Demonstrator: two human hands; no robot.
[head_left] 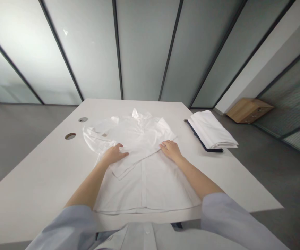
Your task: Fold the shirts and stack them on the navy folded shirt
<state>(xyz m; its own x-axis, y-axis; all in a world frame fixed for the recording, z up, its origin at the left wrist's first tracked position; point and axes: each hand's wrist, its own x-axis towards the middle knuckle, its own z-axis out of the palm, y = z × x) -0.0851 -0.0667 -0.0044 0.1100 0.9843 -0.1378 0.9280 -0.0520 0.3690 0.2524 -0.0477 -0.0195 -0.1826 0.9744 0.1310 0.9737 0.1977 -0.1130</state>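
A white table [40, 180] bears a white fabric shirt [142, 163] and, right of it, a flat navy item [214, 150] under folded white cloth [212, 130].

A wooden cabinet [248, 110] stands on the grey floor [264, 149].

No legible text, labels or numbers.

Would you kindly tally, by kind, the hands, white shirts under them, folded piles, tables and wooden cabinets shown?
Hands (left hand, right hand): 2
White shirt under them: 1
Folded pile: 1
Table: 1
Wooden cabinet: 1
Total: 6
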